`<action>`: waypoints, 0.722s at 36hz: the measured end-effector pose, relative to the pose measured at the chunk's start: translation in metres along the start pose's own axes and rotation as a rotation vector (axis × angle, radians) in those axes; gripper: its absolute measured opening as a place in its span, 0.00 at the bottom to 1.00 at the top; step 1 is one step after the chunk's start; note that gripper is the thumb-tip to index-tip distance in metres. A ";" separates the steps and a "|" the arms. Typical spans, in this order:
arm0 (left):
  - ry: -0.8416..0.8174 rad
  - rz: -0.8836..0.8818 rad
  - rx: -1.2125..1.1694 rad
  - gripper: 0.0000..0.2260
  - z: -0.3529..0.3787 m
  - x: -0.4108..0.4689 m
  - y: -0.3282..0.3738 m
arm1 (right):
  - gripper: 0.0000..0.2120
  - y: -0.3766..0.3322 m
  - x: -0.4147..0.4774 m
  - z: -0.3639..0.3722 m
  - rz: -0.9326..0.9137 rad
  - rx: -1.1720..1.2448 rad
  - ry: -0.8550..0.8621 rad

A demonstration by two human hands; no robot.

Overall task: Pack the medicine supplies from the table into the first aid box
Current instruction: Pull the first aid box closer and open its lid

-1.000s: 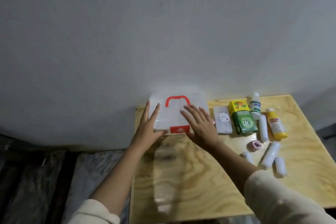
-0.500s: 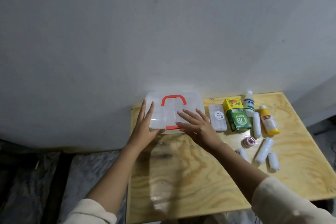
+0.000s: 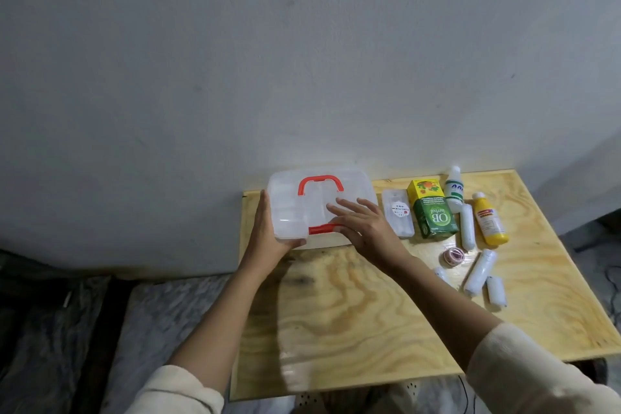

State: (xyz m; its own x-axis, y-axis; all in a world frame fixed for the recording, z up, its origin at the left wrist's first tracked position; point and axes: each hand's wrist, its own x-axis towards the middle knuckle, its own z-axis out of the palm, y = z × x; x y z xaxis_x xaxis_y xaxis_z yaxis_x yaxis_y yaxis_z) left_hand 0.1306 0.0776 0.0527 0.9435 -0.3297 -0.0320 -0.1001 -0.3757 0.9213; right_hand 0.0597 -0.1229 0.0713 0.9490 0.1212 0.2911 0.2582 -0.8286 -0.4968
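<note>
Nearest the viewer, two cream sleeves lead forward over the pale plywood table [image 3: 353,312]. The left hand [image 3: 268,239] wraps the near-left corner of the translucent plastic first aid box [image 3: 302,208], thumb under the front edge; the right hand [image 3: 364,228] lies flat and spread on the lid, its thumb at the red front latch [image 3: 321,229]. The hands are apart, one on each half of the closed box, which lies at the far left of the table against the grey wall, long axis left to right, with its red carry handle [image 3: 320,183] on top. Opening looks to be the step in hand. To the right, nearer the right hand, the unpacked supplies lie: white gauze rolls [image 3: 479,272], a green carton [image 3: 435,220], a yellow bottle [image 3: 489,222].
</note>
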 end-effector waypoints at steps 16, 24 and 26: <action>-0.095 0.012 -0.057 0.43 0.003 -0.022 0.002 | 0.13 -0.024 0.034 -0.054 0.008 0.140 0.086; -0.138 -0.165 0.093 0.57 0.002 -0.020 -0.015 | 0.09 -0.019 0.073 -0.069 0.064 0.170 0.149; -0.130 -0.177 0.080 0.54 0.004 -0.021 -0.019 | 0.09 -0.016 0.081 -0.069 0.078 0.169 0.181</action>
State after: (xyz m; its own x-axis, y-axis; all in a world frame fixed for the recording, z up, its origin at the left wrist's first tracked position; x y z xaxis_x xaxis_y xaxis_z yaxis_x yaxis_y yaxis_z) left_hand 0.1117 0.0881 0.0345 0.9004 -0.3593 -0.2451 0.0339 -0.5038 0.8632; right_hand 0.1200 -0.1372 0.1591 0.9234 -0.0515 0.3805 0.2268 -0.7264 -0.6487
